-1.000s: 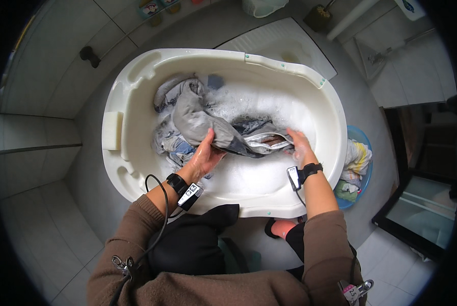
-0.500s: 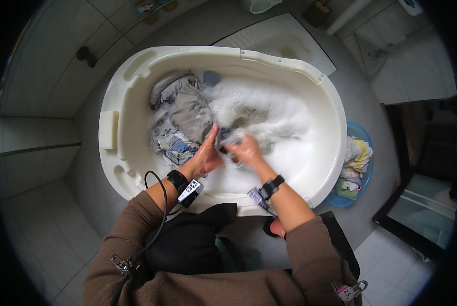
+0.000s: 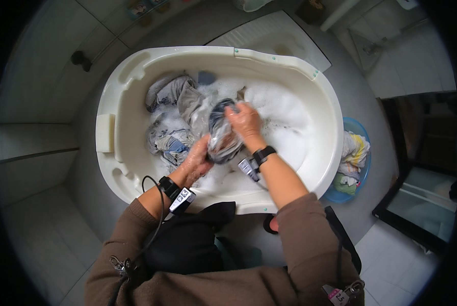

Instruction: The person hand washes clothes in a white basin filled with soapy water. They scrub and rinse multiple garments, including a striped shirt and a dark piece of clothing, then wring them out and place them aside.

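Note:
Over the foam in a cream bathtub (image 3: 326,109), both my hands work on a soaked grey garment with a dark navy part (image 3: 219,125). My right hand (image 3: 245,122) grips its upper edge, fingers curled into the cloth. Lower down, my left hand (image 3: 196,161) holds the near left side, its fingers partly hidden by fabric. Suds cling to the garment, which hangs bunched between the hands. To its left lie wet grey clothes (image 3: 164,94) and a blue and white cloth (image 3: 176,145), half in white foam (image 3: 284,115).
A cream block (image 3: 105,133) sits on the tub's left rim. Beyond the right rim stands a blue basin (image 3: 367,171) with white, yellow and green cloths. A squat toilet (image 3: 269,35) lies behind the tub. A cable runs along my left forearm.
My right hand has moved up and the garment is now lifted and spread between the hands, where before it was a small blurred bunch. My left hand has shifted slightly down and left.

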Demonstrator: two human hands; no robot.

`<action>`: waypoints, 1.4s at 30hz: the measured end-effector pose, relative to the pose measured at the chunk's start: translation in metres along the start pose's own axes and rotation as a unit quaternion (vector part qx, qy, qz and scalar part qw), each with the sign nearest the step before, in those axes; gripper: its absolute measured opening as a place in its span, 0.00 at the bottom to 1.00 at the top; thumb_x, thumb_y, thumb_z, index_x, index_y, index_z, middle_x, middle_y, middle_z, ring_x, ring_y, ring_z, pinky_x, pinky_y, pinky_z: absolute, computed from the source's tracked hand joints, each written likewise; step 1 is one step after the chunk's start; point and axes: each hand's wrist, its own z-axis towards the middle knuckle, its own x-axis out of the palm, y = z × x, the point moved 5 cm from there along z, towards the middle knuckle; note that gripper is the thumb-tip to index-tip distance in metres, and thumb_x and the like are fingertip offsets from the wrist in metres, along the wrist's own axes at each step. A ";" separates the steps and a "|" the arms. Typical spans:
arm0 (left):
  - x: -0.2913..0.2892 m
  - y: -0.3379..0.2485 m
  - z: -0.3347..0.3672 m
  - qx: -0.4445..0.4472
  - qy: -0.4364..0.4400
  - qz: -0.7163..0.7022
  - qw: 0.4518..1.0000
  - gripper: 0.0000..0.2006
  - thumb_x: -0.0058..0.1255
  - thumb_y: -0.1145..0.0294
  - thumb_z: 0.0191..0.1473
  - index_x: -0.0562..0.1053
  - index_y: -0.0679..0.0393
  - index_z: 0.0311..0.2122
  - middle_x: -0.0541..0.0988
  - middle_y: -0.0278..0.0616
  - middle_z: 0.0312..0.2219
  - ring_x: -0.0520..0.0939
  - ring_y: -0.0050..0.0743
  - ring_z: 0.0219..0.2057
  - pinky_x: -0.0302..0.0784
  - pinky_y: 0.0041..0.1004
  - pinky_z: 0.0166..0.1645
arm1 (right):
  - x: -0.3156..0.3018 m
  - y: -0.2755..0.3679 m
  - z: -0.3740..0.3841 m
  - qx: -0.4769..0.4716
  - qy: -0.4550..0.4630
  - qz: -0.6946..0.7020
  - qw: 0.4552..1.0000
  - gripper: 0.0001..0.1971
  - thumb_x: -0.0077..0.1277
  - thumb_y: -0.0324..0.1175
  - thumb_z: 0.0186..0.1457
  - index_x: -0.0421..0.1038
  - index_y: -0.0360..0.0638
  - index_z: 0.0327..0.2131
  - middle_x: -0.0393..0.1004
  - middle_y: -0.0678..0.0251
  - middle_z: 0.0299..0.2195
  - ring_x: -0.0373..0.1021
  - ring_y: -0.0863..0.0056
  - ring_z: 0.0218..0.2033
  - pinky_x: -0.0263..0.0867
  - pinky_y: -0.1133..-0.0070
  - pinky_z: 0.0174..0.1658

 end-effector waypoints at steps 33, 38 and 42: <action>-0.001 -0.027 -0.018 0.043 -0.055 0.031 0.997 0.19 0.48 0.61 0.62 0.66 0.62 0.53 0.75 0.46 0.48 0.74 0.38 0.51 0.64 0.37 0.62 | -0.035 -0.129 -0.011 0.201 0.122 -0.109 0.966 0.36 0.46 0.66 0.51 0.75 0.34 0.37 0.74 0.46 0.42 0.70 0.50 0.44 0.66 0.64 0.47; -0.029 -0.015 -0.013 -0.032 -0.122 -0.002 0.992 0.35 0.51 0.47 0.57 0.57 0.60 0.61 0.60 0.50 0.61 0.55 0.49 0.64 0.49 0.46 0.67 | -0.015 -0.153 -0.026 0.307 0.139 -0.091 0.937 0.59 0.41 0.76 0.46 0.45 0.26 0.63 0.56 0.36 0.59 0.54 0.48 0.62 0.52 0.71 0.63; -0.003 -0.015 -0.014 -0.044 -0.057 0.015 0.997 0.42 0.46 0.35 0.54 0.54 0.54 0.64 0.57 0.46 0.63 0.52 0.47 0.65 0.39 0.48 0.69 | 0.048 -0.066 -0.060 0.209 0.246 0.259 0.911 0.47 0.58 0.62 0.43 0.62 0.26 0.54 0.65 0.47 0.55 0.61 0.56 0.58 0.59 0.68 0.59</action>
